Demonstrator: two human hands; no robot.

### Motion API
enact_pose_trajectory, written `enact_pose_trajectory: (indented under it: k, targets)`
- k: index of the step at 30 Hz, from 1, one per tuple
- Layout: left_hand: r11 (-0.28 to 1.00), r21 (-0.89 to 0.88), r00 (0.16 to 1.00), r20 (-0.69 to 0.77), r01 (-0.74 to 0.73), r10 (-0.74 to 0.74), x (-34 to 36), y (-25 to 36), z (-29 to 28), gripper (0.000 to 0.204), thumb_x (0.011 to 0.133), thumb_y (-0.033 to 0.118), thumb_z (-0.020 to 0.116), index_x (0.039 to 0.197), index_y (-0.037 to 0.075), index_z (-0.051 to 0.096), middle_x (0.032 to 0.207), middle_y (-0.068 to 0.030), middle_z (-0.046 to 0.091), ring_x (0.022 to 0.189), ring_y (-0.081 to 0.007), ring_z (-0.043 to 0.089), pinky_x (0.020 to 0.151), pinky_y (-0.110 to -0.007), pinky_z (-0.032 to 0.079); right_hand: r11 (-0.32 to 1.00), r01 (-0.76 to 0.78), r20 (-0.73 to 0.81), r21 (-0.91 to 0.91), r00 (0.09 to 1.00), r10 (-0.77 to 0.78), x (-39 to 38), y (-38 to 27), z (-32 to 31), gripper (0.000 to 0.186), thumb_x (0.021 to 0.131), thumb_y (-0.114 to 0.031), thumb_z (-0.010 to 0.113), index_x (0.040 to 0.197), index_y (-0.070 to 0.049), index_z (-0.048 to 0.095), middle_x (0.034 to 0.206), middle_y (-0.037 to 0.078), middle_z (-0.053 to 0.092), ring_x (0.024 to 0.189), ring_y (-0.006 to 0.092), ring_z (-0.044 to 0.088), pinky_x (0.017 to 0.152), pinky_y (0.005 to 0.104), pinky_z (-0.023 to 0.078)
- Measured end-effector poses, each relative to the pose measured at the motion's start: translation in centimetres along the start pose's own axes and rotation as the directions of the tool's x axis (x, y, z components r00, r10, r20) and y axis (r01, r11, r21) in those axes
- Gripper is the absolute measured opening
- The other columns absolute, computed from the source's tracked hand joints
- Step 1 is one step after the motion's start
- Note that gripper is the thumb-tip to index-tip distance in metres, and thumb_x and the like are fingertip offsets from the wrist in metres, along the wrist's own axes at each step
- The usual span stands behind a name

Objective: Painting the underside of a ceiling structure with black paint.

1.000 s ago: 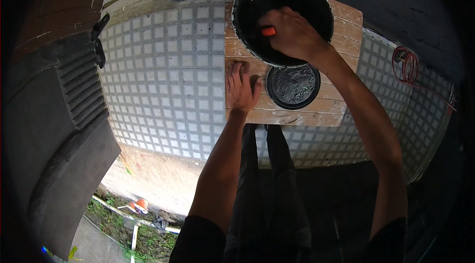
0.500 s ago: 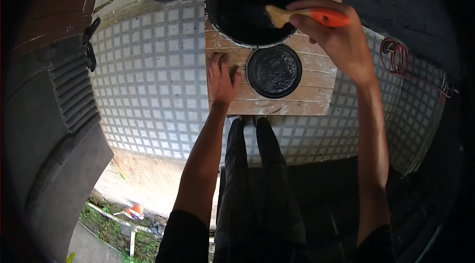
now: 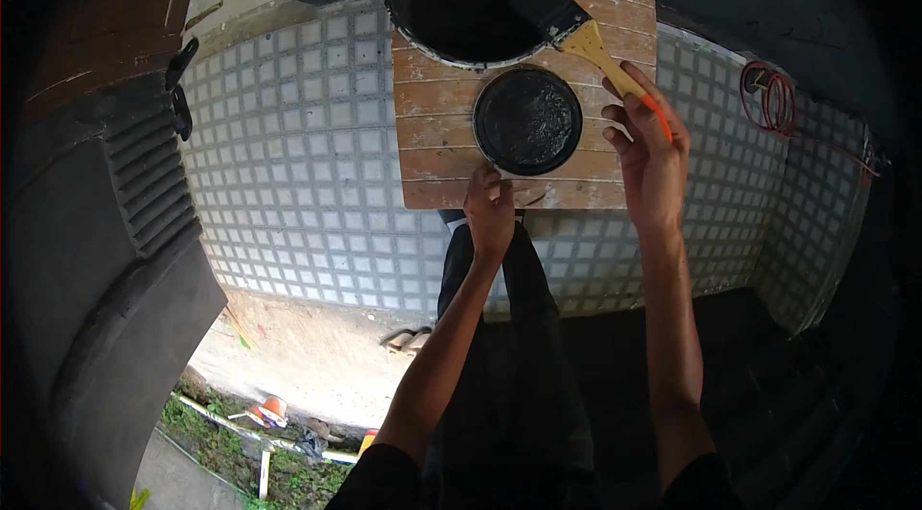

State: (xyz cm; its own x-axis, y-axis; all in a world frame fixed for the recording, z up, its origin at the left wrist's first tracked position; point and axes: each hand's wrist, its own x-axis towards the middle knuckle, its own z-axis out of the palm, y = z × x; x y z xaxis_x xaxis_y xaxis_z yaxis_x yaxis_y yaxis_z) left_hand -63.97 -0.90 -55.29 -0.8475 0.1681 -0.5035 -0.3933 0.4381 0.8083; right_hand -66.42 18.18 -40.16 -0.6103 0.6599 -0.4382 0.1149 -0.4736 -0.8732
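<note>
A wide paintbrush (image 3: 597, 51) with dark bristles and a wooden handle ending in orange leans over the right rim of the black bucket (image 3: 449, 57). Its handle lies in my right hand (image 3: 655, 150), loosely between the thumb and fingers. In front of the bucket sits a round black dish-like piece (image 3: 528, 121), its raised rim circling a wet, shiny middle. My left hand (image 3: 492, 207) is at its near rim, fingers bent and fingertips against the edge. How firm that hold is does not show. Dark liquid fills part of the bucket.
A worn wooden slatted table (image 3: 615, 164) carries the bucket and the round piece. My legs are at its near edge. Patterned tiles (image 3: 288, 164) cover the floor. A red coiled cable (image 3: 768, 99) lies far right; slippers (image 3: 408, 341) are at the lower left.
My right hand has drawn the brush back from inside the bucket, and its bristles now rest at the rim. My left hand has moved right from the tabletop to the round piece's near edge.
</note>
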Motion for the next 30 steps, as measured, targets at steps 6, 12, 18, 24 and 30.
enact_pose_trajectory:
  k: [6,12,18,24,30]
  targets:
    - [0.968,-0.104,0.948,-0.202,0.229,-0.246,2.7,-2.3,2.1,0.021,0.084,0.009,0.067,0.099,-0.002,0.058,0.085,-0.0142,0.068,0.082,-0.0222,0.068,0.073,-0.034,0.051,0.981,0.011,-0.114,-0.194,0.993,-0.033,-1.6,1.0,0.9,0.04,0.092,-0.015,0.065,0.128,0.002,0.059,0.096,0.009,0.069,0.081,0.013,0.066,0.067,0.0254,0.053]
    - [0.898,-0.335,0.958,0.098,0.287,-0.269,3.2,-3.0,2.5,0.018,0.088,0.012,0.067,0.099,0.001,0.057,0.092,-0.007,0.061,0.079,-0.0157,0.063,0.071,-0.03,0.054,0.943,-0.086,-0.007,-0.322,0.996,0.089,-1.4,0.5,0.8,0.038,0.09,-0.011,0.063,0.126,0.003,0.061,0.091,0.008,0.069,0.07,0.0105,0.063,0.059,0.0237,0.05]
    - [0.836,-0.409,0.93,0.197,0.365,-0.31,2.4,-0.3,2.0,0.017,0.092,0.015,0.062,0.103,0.003,0.056,0.098,-0.0087,0.062,0.092,-0.0186,0.064,0.081,-0.032,0.054,0.852,-0.088,0.046,-0.516,0.991,0.13,-1.4,-0.8,0.6,0.037,0.09,-0.01,0.058,0.125,0.003,0.062,0.081,0.006,0.064,0.065,0.0076,0.056,0.053,0.0233,0.043]
    - [0.617,-0.558,0.823,0.479,0.555,-0.307,3.3,-1.6,-0.5,0.036,0.098,0.037,0.048,0.108,0.003,0.055,0.108,-0.0133,0.064,0.107,-0.029,0.065,0.098,-0.043,0.048,0.69,0.196,0.115,-0.697,0.98,-0.163,-1.2,-3.3,2.3,0.036,0.088,-0.008,0.057,0.122,0.004,0.063,0.078,0.01,0.063,0.067,0.0155,0.059,0.062,0.03,0.046]
    - [0.675,-0.465,0.794,0.52,0.572,-0.315,4.4,-2.9,-1.2,0.044,0.098,0.043,0.046,0.112,0.003,0.058,0.113,-0.019,0.067,0.108,-0.0314,0.065,0.099,-0.043,0.048,0.311,0.438,0.332,-0.844,0.881,-0.338,-0.9,-6.3,4.2,0.033,0.087,-0.003,0.056,0.119,0.002,0.064,0.083,0.021,0.065,0.071,0.025,0.064,0.068,0.0358,0.048]
